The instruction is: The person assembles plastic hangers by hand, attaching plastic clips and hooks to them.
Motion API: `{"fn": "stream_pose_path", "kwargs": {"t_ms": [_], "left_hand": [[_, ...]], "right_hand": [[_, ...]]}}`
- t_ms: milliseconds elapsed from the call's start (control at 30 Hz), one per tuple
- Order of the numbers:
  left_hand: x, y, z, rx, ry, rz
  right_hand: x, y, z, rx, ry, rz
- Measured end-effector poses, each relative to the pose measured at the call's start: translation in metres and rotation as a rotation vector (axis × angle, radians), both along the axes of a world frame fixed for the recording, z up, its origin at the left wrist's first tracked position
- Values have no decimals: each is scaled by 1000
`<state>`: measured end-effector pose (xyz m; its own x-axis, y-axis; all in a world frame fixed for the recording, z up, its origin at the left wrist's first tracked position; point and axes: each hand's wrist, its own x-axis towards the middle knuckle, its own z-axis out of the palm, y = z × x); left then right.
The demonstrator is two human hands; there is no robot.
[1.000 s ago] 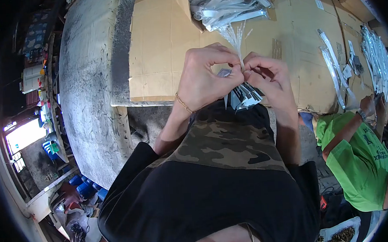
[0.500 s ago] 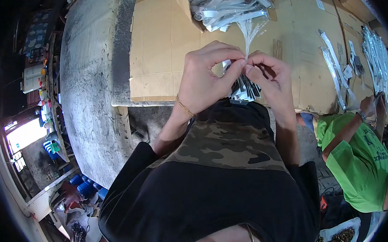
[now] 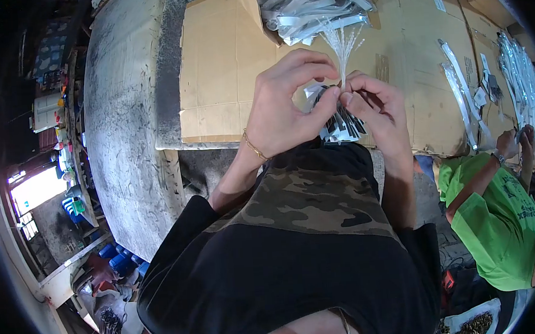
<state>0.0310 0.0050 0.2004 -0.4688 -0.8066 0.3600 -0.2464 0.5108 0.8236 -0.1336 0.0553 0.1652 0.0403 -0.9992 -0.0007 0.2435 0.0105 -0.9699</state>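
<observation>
A bunch of thin clear strands fans out upward above my hands. Below hang several black and white tags, gathered under my fingers. My right hand pinches the neck of the bunch between thumb and bent fingers. My left hand curls around its left side, the thumb tip pressed at the neck and the index finger arched a little away from it. What its other fingers do behind the tags is hidden.
Clear plastic strips fill an open carton beyond my hands. Flattened cardboard covers the table. At right, a person in a green shirt handles something near more plastic strips. A worn grey surface lies left.
My left index finger has lifted away from its thumb. The strand tips have spread wider, while my right hand keeps its pinch.
</observation>
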Motion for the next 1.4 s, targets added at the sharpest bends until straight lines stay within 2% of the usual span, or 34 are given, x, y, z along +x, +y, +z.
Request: {"fn": "stream_pose_path", "kwargs": {"t_ms": [433,500,533,600,633,700,800,1000,1100,1167,1233,1300,1333,1400], "left_hand": [[-2,0,-2,-7,-36,-8],[-4,1,-2,-18,-41,13],[-5,2,-2,-10,-30,56],[-6,2,-4,-3,-20,97],[-7,2,-5,5,-11,106],[-7,2,-4,14,-4,114],[-7,3,-2,85,-3,119],[-7,0,1,-6,-79,92],[-5,-3,3,58,-130,57],[-4,-4,-4,-68,-203,107],[-3,-8,-6,-88,-172,90],[-1,-10,-7,-108,-142,73],[0,-10,-8,-77,-150,71],[3,-11,-9,-46,-160,72]], "right_hand": [[1,0,-2,-58,120,10],[6,-1,-2,-172,282,-129],[11,-1,1,-173,281,-129],[19,0,8,-290,501,-431],[19,-2,4,-290,500,-433],[19,-6,-9,-705,859,-580],[25,-6,-12,-708,895,-638],[28,-8,-12,-693,972,-636],[26,-10,-14,-691,1003,-603],[24,-12,-13,-688,993,-574],[22,-13,-11,-685,983,-548],[20,-13,-8,-563,793,-424],[20,-12,-6,-564,792,-422],[18,-10,-3,-276,460,-210]]}}
